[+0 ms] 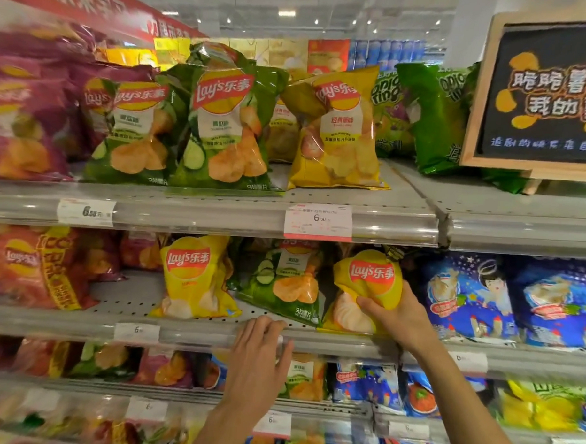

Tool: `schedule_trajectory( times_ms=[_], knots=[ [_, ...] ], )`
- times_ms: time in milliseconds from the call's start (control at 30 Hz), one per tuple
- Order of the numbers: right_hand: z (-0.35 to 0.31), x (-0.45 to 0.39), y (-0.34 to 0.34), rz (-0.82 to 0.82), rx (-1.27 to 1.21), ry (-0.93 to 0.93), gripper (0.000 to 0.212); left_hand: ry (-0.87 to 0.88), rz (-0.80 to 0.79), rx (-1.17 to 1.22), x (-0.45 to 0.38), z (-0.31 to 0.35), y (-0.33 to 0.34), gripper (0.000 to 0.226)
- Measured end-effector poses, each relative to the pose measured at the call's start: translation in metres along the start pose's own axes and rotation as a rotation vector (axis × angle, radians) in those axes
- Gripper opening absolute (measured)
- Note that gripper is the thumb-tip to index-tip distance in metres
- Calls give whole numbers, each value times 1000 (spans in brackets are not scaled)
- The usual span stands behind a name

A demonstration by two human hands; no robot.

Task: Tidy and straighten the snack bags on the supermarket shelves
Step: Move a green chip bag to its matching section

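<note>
1. Yellow foil fills the right hand (393,313): its fingers and thumb curl round the lower right side of a yellow Lay's bag (365,290) on the middle shelf (122,302), thumb across the front, fingers wrapped behind the edge. The bag tilts, its top leaning toward 11 o'clock.
2. At 9 o'clock from that bag, touching it, lies a green cucumber bag (283,284), slumped back and partly hidden under the shelf above.
3. Further toward 9 o'clock stands a second yellow bag (193,278), leaning, with a gap of bare perforated shelf to its left.
4. The left hand (260,360) is at 7 o'clock from the held bag, fingers loosely bent and close together, fingertips resting on the clear front rail (198,334) of the middle shelf; it holds nothing.
5. At 3 o'clock from the held bag, blue bags (468,297) line the same shelf.
6. On the upper shelf (402,189), toward 12 o'clock, two green Lay's bags (222,119) stand beside a yellow one (341,130), with purple bags (26,106) at the far left.
7. A price tag (318,222) reading 6.50 sits on the upper rail.
8. A framed chalkboard sign (548,94) stands at 2 o'clock.
</note>
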State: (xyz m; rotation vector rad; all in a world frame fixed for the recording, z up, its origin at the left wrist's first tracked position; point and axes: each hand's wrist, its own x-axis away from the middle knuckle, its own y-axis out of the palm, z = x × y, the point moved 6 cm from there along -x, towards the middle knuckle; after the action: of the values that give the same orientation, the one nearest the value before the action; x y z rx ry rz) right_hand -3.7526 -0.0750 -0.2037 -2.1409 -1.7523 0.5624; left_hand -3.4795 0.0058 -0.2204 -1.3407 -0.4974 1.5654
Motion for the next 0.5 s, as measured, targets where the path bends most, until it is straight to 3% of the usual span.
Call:
schedule_trajectory(
  times_ms=[233, 500],
  knots=[
    [-1, 20, -2, 77, 138, -12, 83, 5, -46, 57, 3, -4, 1, 32],
    [-7, 59, -4, 225, 268, -113, 63, -24, -77, 254, 5, -12, -2, 35]
  ],
)
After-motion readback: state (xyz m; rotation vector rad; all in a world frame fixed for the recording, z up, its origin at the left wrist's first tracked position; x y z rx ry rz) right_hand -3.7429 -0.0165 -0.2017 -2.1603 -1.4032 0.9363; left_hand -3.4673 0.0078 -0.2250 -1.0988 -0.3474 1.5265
